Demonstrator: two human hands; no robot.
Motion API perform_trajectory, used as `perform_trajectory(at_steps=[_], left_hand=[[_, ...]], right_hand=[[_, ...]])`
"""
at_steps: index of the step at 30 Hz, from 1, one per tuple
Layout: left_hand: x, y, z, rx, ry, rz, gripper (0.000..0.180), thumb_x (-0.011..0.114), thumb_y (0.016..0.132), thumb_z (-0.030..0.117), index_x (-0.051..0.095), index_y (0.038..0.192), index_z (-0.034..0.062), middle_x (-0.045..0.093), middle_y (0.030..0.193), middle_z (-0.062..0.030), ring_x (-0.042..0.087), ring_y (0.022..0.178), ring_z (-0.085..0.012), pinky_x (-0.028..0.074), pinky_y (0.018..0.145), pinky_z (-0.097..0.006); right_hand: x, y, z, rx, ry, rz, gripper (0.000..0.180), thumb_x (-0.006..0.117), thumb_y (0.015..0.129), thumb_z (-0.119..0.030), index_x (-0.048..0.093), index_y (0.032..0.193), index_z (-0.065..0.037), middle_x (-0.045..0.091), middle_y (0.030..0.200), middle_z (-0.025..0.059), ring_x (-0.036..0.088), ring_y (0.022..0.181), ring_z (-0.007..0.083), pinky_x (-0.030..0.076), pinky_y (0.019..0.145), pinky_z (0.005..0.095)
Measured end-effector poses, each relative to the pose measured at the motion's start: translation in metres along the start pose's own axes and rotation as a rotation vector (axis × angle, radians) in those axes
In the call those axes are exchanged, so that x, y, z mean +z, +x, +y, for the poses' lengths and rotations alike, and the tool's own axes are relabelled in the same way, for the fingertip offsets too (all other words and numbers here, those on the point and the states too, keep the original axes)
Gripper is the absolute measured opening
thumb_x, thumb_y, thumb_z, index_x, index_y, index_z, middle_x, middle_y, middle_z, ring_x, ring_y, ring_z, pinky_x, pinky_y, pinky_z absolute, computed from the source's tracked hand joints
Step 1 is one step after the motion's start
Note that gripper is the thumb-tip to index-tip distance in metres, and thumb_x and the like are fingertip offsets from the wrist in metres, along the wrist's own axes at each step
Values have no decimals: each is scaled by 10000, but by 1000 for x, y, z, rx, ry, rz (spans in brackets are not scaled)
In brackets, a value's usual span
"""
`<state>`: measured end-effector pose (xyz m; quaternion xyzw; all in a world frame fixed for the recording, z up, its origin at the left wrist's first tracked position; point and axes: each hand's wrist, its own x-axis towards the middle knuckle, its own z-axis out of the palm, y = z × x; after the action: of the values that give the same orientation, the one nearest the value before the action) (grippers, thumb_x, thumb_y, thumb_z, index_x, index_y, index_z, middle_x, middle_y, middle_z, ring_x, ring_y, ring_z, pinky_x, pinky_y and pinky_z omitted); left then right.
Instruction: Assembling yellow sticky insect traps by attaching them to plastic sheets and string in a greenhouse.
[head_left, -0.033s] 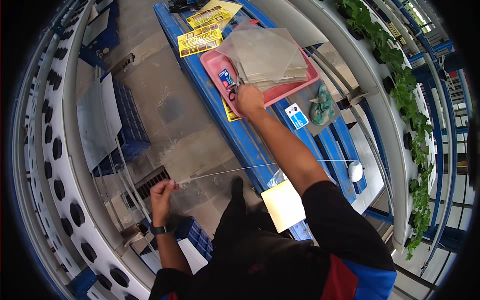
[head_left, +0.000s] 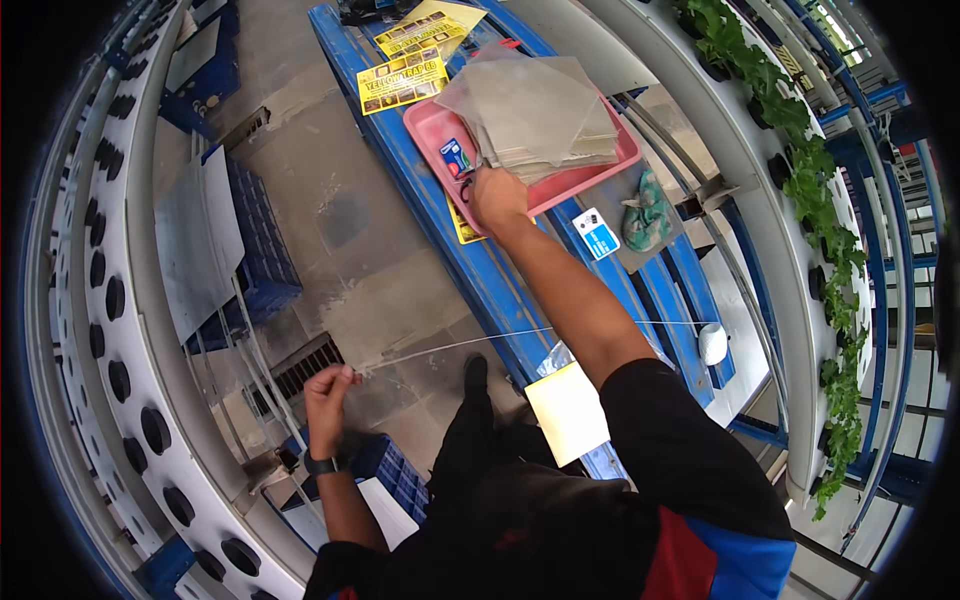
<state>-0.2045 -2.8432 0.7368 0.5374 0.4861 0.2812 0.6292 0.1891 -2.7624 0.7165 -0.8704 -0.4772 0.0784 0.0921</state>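
A person stands at a blue slatted counter (head_left: 505, 290) that runs from eleven o'clock to five, with twelve straight ahead. Hardly anything has just changed: both hands keep nearly the same pose, so the work seems paused at one stage, with the line drawn out.

That line is a thin white string (head_left: 450, 347). Its long axis runs nearly level, from the left hand (head_left: 328, 395) at eight o'clock, rising slightly and pointing towards three. It crosses the counter, disappears behind the right forearm and reaches a round white ball of string (head_left: 712, 343) near the counter's right edge.

The left hand pinches the string's near end, thumb against fingers. At twelve, the right hand (head_left: 498, 198) curls over dark-handled scissors (head_left: 467, 190) in a pink rectangular plastic tray (head_left: 430, 135); I cannot tell whether it grips them. Beside it lies a stack of translucent sheets (head_left: 545, 110).
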Motion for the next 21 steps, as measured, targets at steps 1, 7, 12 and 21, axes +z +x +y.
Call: perform_trajectory(at_steps=[1, 7, 12, 21], left_hand=[[-2, -6, -5, 0, -2, 7, 214, 631, 943, 171, 688, 831, -2, 671, 784, -35, 602, 755, -99, 447, 750, -247], [3, -19, -29, -26, -106, 4, 208, 626, 943, 156, 680, 827, -8, 664, 796, -44, 597, 773, -107, 442, 752, -245], [14, -14, -29, 2, -86, -2, 208, 626, 941, 153, 672, 824, -12, 655, 789, -45, 607, 764, -118, 457, 753, -257], [-3, -15, -39, 12, -401, 104, 196, 575, 984, 209, 597, 929, 22, 608, 842, -60, 559, 799, -143, 465, 817, -312]], right_hand=[[1, 1, -6, -7, 0, -2, 203, 579, 869, -179, 733, 931, -61, 715, 904, 175, 705, 861, 326, 564, 763, 409], [5, 3, -17, -6, -75, -95, 250, 516, 896, -159, 740, 946, -61, 716, 965, 179, 705, 918, 327, 568, 801, 421], [6, 17, -12, 213, 66, -179, 248, 555, 909, -188, 727, 1055, -85, 691, 1122, 155, 678, 1046, 284, 558, 856, 391], [-87, -24, 73, 127, 351, -431, 275, 739, 701, -304, 747, 827, -59, 718, 776, 91, 672, 658, 220, 529, 590, 360]])
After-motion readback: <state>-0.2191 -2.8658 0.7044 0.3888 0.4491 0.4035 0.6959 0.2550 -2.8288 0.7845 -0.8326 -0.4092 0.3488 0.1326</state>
